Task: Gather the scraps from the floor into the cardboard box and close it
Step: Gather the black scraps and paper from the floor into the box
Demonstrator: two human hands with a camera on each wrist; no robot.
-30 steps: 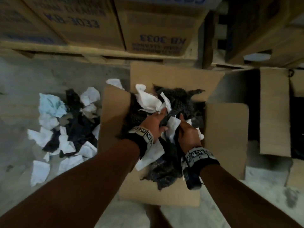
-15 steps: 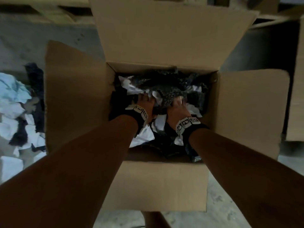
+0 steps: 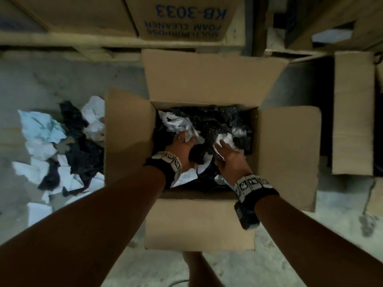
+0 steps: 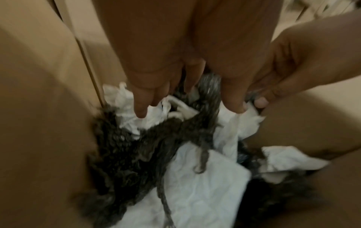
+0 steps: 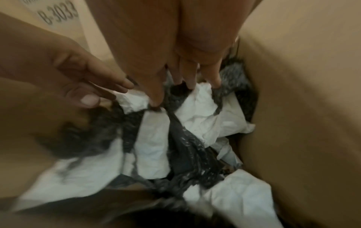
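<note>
The open cardboard box (image 3: 288, 154) stands on the floor with all its flaps spread outward. White paper and dark fabric scraps (image 3: 217, 125) fill it. My left hand (image 3: 182, 146) and right hand (image 3: 228, 154) are both inside, side by side, fingers straight and pressing on the scraps. In the left wrist view the left hand (image 4: 187, 98) touches crumpled white paper (image 4: 195, 185) and a dark knitted scrap (image 4: 136, 146). The right wrist view has the right hand (image 5: 185, 86) on white paper (image 5: 201, 117). More scraps (image 3: 62, 146) lie in a pile on the floor left of the box.
Stacked cartons marked KB-3033 (image 3: 186, 17) sit on a wooden pallet (image 3: 83, 40) just beyond the box. Another open carton (image 3: 352, 112) stands at the right. Bare concrete floor (image 3: 279, 266) runs along the near side.
A second ago both hands held a bundle of scraps over the box. They pushed it down inside, and now the fingers have straightened and lie on top of it.
</note>
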